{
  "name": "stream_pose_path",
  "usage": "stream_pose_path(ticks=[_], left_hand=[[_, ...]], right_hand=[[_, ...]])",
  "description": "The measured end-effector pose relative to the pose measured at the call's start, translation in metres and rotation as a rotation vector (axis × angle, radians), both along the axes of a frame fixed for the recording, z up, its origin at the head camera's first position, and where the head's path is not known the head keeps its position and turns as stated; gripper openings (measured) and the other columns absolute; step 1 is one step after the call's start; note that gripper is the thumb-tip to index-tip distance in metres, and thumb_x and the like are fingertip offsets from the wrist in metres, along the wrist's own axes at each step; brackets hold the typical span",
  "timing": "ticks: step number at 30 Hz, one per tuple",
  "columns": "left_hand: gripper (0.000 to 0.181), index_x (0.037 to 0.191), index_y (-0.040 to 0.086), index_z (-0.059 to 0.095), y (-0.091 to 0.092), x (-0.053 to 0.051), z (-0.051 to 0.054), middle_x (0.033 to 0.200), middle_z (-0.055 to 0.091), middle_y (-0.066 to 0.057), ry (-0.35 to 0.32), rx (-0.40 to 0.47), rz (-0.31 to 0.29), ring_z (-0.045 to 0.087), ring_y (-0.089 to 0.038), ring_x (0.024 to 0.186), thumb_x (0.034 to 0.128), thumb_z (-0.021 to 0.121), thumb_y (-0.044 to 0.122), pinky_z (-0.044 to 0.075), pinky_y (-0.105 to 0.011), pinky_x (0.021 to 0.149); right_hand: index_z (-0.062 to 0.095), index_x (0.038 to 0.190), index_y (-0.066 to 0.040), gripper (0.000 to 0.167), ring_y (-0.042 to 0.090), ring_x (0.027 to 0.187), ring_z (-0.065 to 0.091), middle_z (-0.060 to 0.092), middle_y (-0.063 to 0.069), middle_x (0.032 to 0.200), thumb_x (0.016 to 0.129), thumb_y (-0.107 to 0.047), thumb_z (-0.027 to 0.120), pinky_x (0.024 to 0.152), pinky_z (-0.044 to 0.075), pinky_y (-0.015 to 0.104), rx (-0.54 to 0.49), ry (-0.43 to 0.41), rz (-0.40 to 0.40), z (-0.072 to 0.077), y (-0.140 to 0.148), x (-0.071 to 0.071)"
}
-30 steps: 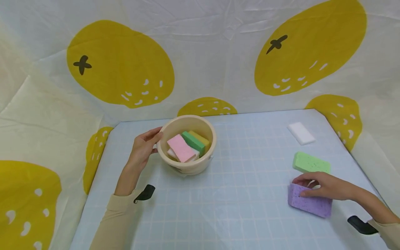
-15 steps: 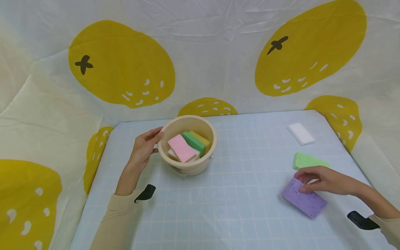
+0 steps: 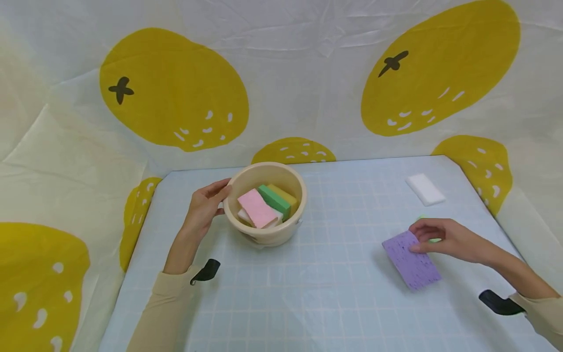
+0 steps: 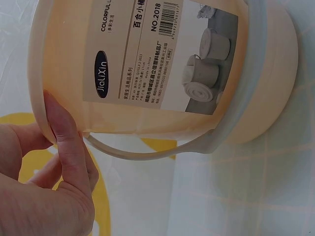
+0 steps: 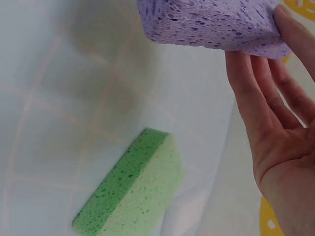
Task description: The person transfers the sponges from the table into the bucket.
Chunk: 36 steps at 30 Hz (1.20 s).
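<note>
Your left hand [image 3: 200, 210] gripped the bucket [image 3: 273, 238], four sponges [image 3: 257, 209] already inside — your right hand [image 3: 455, 240] pinched the purple sponge [image 3: 411, 261] above the table [image 3: 334, 303], with the light-green sponge [image 5: 130, 184] and white pad [image 3: 425, 189] left outside.

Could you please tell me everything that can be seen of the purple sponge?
The purple sponge is a thick rectangular block with straight edges, its surface pitted with small, darker pores; the material looks like cellulose. It appears whole and is held tilted in the air, clear of the table. The right hand pinches it near one corner; nothing else visibly touches it.
</note>
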<state>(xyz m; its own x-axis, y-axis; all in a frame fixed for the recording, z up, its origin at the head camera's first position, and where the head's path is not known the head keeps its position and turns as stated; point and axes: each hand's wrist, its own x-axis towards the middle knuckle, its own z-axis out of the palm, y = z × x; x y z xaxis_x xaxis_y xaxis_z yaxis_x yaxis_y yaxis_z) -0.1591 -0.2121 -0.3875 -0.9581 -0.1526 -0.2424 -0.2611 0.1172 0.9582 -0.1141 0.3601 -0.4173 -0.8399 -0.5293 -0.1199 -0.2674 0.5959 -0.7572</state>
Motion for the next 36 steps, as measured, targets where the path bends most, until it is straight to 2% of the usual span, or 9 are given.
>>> stream_pose_path(ticks=[5,9,22,36], left_hand=[[0.047,0.142,0.013,0.063,0.001,-0.001,-0.001,0.137,0.061,-0.008,0.001,-0.001,0.001,0.062,-0.013,0.104,0.1003,0.069,0.033,0.059,-0.022,0.073],[0.047,0.142,0.013,0.063,0.001,-0.002,-0.002,0.138,0.062,-0.008,0.000,-0.006,0.007,0.063,-0.013,0.104,0.1000,0.069,0.034,0.059,-0.022,0.073],[0.045,0.140,0.013,0.064,0.001,-0.002,-0.002,0.135,0.063,-0.008,0.017,0.007,0.014,0.063,-0.012,0.101,0.0996,0.070,0.032,0.060,-0.023,0.071],[0.045,0.140,0.012,0.065,0.001,0.000,-0.003,0.134,0.064,-0.008,0.021,0.016,0.015,0.064,-0.012,0.099,0.0994,0.071,0.031,0.060,-0.023,0.070]], right_hand=[[0.066,0.115,-0.007,0.031,0.006,0.094,0.068,0.071,-0.003,0.102,0.090,-0.017,0.081,0.078,0.059,0.022,0.014,0.015,-0.065,0.005,-0.009,-0.003],[0.067,0.114,-0.008,0.030,0.007,0.093,0.068,0.072,-0.003,0.102,0.090,-0.018,0.082,0.078,0.059,0.021,0.018,0.053,-0.083,0.009,-0.015,-0.008],[0.067,0.116,-0.008,0.031,0.011,0.093,0.069,0.072,0.001,0.101,0.091,-0.018,0.081,0.079,0.059,0.022,-0.013,0.070,-0.088,0.022,-0.034,-0.023],[0.068,0.118,-0.008,0.030,0.013,0.095,0.068,0.072,0.004,0.104,0.092,-0.019,0.079,0.080,0.058,0.023,-0.013,0.033,-0.092,0.043,-0.054,-0.039]])
